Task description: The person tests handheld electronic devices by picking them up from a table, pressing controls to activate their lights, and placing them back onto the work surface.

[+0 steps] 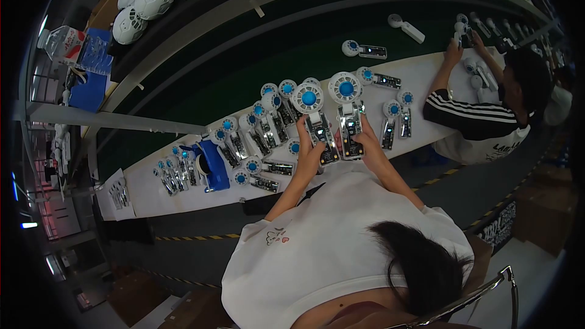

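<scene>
My left hand [309, 157] is closed around the open handle of a small handheld fan [308, 98], thumb on its circuit board. In my right hand [369, 144] is a second handheld fan [345, 89], gripped the same way, its board facing me. Both fans have white round grilles with blue centres and are held upright side by side above the table. Left of them lie several similar fans [258, 110] in a row with boards exposed. Two more fans [392, 109] lie just right of my right hand.
A blue tape dispenser [211, 166] stands on the white table [146, 201] at left. Beyond the table runs a green belt [234, 55] carrying fans [369, 51]. A co-worker [481, 109] sits at right, handling a fan. A shelf with white round parts [154, 0] is overhead.
</scene>
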Demonstrator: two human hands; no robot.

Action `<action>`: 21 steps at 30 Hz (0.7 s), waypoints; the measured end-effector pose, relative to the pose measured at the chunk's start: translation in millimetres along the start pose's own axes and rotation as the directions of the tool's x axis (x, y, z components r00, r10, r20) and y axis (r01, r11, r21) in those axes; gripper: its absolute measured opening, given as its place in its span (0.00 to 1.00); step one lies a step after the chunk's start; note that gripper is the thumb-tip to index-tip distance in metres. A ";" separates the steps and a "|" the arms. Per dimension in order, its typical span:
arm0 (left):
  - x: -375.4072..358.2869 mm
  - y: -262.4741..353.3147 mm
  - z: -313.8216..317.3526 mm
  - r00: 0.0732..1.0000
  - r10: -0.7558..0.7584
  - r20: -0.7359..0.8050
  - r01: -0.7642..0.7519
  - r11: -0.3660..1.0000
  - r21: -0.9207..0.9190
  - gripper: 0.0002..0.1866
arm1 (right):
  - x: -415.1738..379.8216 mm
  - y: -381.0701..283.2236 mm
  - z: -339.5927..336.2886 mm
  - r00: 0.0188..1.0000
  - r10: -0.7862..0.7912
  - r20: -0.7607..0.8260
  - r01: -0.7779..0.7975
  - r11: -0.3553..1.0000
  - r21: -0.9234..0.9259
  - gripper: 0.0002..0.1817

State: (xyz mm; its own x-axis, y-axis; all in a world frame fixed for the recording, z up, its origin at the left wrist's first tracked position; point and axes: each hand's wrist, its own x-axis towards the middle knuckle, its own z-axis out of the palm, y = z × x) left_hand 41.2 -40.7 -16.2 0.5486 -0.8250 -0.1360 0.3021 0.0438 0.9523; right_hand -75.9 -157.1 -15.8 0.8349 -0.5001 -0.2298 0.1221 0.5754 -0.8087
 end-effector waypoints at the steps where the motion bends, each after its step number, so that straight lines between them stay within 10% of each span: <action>1: 0.7 -0.7 1.2 1.000 0.008 -0.003 -0.008 1.000 -0.006 0.36 | -0.4 1.0 -1.1 1.000 0.000 0.000 0.000 1.000 -0.001 0.32; 13: 21.1 -59.9 -11.4 0.999 -0.042 -0.017 0.044 0.991 0.130 0.34 | 18.1 38.5 -37.2 0.990 0.111 -0.086 -0.107 0.993 0.050 0.32; 21: 81.2 -135.6 -29.8 0.996 -0.040 -0.085 0.074 0.891 0.448 0.38 | 71.4 115.0 -114.0 0.993 0.082 -0.084 -0.100 0.965 -0.241 0.35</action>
State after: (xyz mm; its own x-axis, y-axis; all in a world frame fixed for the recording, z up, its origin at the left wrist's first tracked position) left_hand 68.0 -96.8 -164.5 0.6003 -0.7752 -0.1967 -0.0398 -0.2746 0.9607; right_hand -63.4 -200.4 -186.9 0.7943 -0.5036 -0.3398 -0.0952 0.4493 -0.8883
